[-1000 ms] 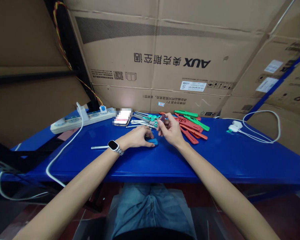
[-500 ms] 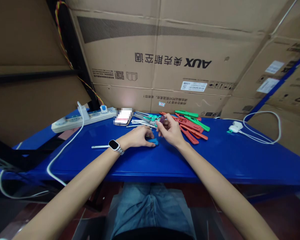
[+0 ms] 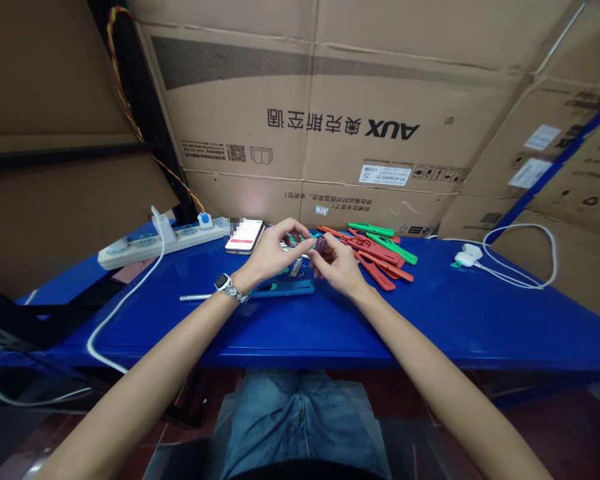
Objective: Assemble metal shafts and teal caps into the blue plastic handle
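My right hand [image 3: 337,267] pinches a small dark purple piece [image 3: 321,245] between thumb and fingertips, held just above the table. My left hand [image 3: 275,250] comes in from the left, its thumb and index finger closing at the near side of that piece; what lies between these fingertips is too small to make out. Under the left wrist, a long blue plastic piece [image 3: 290,288] lies flat. A silver rod [image 3: 195,297] sticks out to its left. A small metallic piece [image 3: 296,268] sits between the hands, beside thin silver and teal parts partly hidden by the fingers.
Red plastic pieces [image 3: 377,250] and green ones [image 3: 393,248] are piled right of my hands. A phone [image 3: 245,236] and a power strip [image 3: 145,243] stand back left. A white charger with cable [image 3: 469,256] lies right. Cardboard [image 3: 290,153] walls the blue table [image 3: 430,320] behind.
My left hand has lifted off the blue piece and moved up to the purple piece in my right hand. The blue piece now shows more fully on the table.
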`<state>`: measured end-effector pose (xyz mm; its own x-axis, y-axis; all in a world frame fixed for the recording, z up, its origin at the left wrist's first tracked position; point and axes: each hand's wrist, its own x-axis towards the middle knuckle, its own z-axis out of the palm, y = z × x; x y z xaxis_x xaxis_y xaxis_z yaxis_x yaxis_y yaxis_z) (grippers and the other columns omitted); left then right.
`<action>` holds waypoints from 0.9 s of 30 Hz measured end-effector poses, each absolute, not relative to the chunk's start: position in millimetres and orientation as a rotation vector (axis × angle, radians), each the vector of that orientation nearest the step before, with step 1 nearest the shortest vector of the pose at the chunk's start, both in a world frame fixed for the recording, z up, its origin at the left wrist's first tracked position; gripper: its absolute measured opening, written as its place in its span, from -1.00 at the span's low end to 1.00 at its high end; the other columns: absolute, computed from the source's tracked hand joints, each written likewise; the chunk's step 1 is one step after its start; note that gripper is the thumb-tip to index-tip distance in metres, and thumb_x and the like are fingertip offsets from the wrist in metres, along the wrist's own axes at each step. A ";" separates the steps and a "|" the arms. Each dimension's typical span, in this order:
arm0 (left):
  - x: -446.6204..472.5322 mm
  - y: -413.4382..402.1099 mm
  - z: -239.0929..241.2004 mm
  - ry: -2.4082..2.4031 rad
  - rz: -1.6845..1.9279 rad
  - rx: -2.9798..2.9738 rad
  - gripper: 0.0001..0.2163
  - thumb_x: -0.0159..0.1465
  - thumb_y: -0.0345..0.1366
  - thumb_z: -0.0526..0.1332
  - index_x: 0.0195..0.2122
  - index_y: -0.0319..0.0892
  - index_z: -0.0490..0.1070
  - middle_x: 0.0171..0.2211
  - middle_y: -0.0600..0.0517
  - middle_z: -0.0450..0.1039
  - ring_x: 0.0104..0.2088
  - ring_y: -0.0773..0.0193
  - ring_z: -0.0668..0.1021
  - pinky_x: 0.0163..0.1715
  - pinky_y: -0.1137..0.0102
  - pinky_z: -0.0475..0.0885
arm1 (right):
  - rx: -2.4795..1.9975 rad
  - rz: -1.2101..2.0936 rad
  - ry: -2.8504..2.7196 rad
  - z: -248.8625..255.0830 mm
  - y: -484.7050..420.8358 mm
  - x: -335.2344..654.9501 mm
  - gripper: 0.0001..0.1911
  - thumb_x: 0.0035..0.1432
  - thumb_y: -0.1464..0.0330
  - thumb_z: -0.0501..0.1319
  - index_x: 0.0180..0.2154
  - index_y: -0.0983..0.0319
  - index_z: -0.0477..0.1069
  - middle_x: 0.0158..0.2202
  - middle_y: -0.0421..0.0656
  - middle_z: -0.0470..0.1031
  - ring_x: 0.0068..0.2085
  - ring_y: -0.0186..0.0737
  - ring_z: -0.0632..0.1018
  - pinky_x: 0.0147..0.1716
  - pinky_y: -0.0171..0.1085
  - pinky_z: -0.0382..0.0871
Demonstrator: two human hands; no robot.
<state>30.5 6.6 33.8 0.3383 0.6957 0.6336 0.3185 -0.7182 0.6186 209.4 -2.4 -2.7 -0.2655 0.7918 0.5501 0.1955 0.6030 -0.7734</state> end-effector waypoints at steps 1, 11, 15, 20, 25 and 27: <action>35.7 7.0 38.3 0.868 1.358 2.185 -0.74 0.23 -0.08 0.28 -0.31 -0.21 0.46 -0.36 0.01 0.50 -0.36 0.32 0.49 -0.34 0.42 0.38 | -0.804 0.712 -1.781 -3.9 -1.2 209.6 -0.63 0.20 0.01 0.24 -0.35 0.13 0.22 -0.51 -0.25 0.43 -0.60 -0.28 0.47 -0.61 -0.28 0.37; 54.9 13.5 32.6 0.744 1.517 2.036 -0.74 0.19 -0.09 0.34 -0.40 -0.21 0.48 -0.36 0.00 0.49 -0.35 0.33 0.50 -0.38 0.42 0.39 | -0.799 0.707 -1.763 -1.7 0.5 209.1 -0.64 0.15 0.03 0.28 -0.27 0.19 0.39 -0.43 -0.19 0.47 -0.51 -0.29 0.47 -0.54 -0.29 0.37; 46.5 14.9 31.3 0.710 1.490 2.075 -0.74 0.23 -0.06 0.31 -0.34 -0.18 0.54 -0.21 -0.04 0.47 -0.27 0.31 0.51 -0.37 0.43 0.42 | -0.759 0.889 -1.819 14.2 -4.0 219.1 -0.61 0.15 0.02 0.25 -0.25 0.22 0.47 -0.50 -0.23 0.42 -0.58 -0.36 0.35 -0.62 -0.34 0.24; 46.8 15.4 32.8 0.692 1.415 2.122 -0.71 0.30 -0.05 0.23 -0.26 -0.18 0.55 -0.12 -0.09 0.44 -0.16 0.25 0.52 -0.30 0.41 0.45 | -0.772 0.960 -1.796 20.6 -3.5 225.5 -0.58 0.07 -0.01 0.31 -0.30 0.24 0.46 -0.56 -0.28 0.34 -0.60 -0.41 0.29 -0.62 -0.37 0.17; 58.4 14.0 30.0 0.776 1.574 1.989 -0.77 0.18 -0.12 0.36 -0.30 -0.19 0.52 -0.21 -0.03 0.48 -0.21 0.28 0.52 -0.31 0.42 0.43 | -0.776 0.849 -1.703 11.2 2.7 215.0 -0.56 -0.04 0.01 0.40 -0.42 0.21 0.34 -0.47 -0.26 0.39 -0.45 -0.34 0.40 -0.41 -0.31 0.35; 60.7 13.9 29.3 0.758 1.593 1.970 -0.78 0.16 -0.14 0.38 -0.37 -0.20 0.51 -0.24 -0.03 0.49 -0.21 0.27 0.53 -0.30 0.41 0.43 | -0.768 0.816 -1.663 8.7 3.9 212.3 -0.54 -0.06 0.03 0.43 -0.43 0.20 0.29 -0.48 -0.28 0.37 -0.44 -0.34 0.40 -0.37 -0.30 0.36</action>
<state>60.7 13.9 29.3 0.1641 0.6885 0.7064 0.1136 -0.7245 0.6798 212.3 3.9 8.7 -0.2128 0.8204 0.5307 0.0818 0.5562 -0.8270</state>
